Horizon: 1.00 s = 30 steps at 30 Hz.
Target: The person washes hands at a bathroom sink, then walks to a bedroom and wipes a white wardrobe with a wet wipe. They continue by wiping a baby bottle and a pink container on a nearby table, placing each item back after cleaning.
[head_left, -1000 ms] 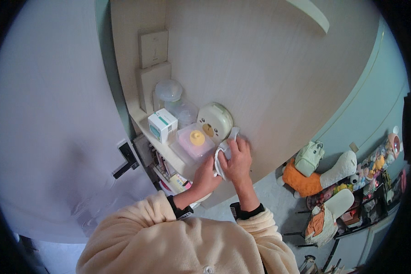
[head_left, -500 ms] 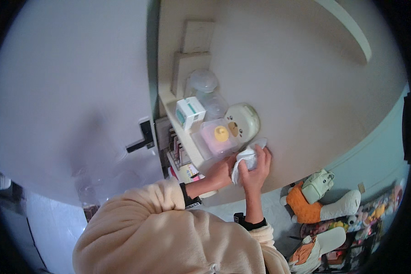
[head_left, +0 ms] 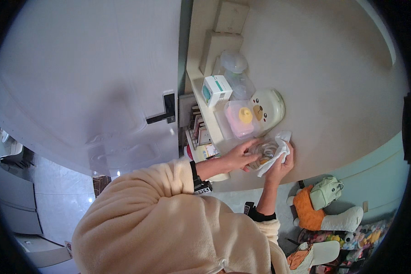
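Observation:
My left hand (head_left: 240,156) grips a clear, round, see-through jar (head_left: 261,149) at the near end of the shelf. On the jar's right side, my right hand (head_left: 281,169) holds a crumpled white tissue (head_left: 283,138), pressed against it. Just beyond the hands sits a clear plastic box (head_left: 250,134) with a pink item (head_left: 236,115) and a yellow knob on top. To its right stands a cream case with a bear face (head_left: 274,105). The palm sides of both hands are hidden.
Farther back on the shelf are a white-and-teal carton (head_left: 216,91) and clear plastic domed containers (head_left: 235,64). A white door with a black handle (head_left: 169,108) is at left. Books fill a lower shelf. On the right floor lie a green backpack (head_left: 325,192) and an orange-and-white plush seat (head_left: 308,208).
My hands have drawn slightly apart, bringing the clear jar and my left hand's grip on it into sight. The view has shifted, so the shelf appears farther right and higher.

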Available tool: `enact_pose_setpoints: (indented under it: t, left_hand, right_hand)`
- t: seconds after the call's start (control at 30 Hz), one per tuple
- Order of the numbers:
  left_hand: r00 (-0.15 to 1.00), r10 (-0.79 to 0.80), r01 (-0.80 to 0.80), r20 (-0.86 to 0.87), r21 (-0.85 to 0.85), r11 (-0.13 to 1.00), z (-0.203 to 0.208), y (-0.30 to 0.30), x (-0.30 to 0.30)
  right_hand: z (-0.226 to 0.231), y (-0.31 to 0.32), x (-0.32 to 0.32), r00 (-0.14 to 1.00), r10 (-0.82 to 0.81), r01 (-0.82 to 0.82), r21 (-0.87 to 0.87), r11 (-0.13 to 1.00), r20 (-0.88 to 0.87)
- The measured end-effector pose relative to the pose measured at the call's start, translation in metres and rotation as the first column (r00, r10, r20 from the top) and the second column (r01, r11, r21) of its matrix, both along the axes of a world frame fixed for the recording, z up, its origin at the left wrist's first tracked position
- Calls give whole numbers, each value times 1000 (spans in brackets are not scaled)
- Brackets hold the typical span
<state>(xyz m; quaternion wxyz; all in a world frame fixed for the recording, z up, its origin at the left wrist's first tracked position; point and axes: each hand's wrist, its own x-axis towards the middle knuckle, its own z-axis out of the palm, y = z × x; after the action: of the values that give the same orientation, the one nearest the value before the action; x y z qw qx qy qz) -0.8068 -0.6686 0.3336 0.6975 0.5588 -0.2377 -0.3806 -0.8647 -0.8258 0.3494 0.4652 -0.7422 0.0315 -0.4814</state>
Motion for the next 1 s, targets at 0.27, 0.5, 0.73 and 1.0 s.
enact_pose_setpoints:
  t: [0.27,0.5,0.73,1.0]
  left_hand:
    - [887,-356,301,-295,-215,929,8,19,2]
    - [898,-282,208,-337,-239,948,9,15,-16]
    - [972,-177,138,-151,-238,961,13,9,-24]
    - [970,-240,237,20,-273,932,24,7,-30]
  right_hand:
    - [-6,-5,-23,959,223,-283,649,706,176]
    - [4,7,-25,997,-15,1,201,980,72]
    - [23,25,-36,960,-199,247,-257,934,199]
    - [41,3,-54,998,14,-29,255,967,59]
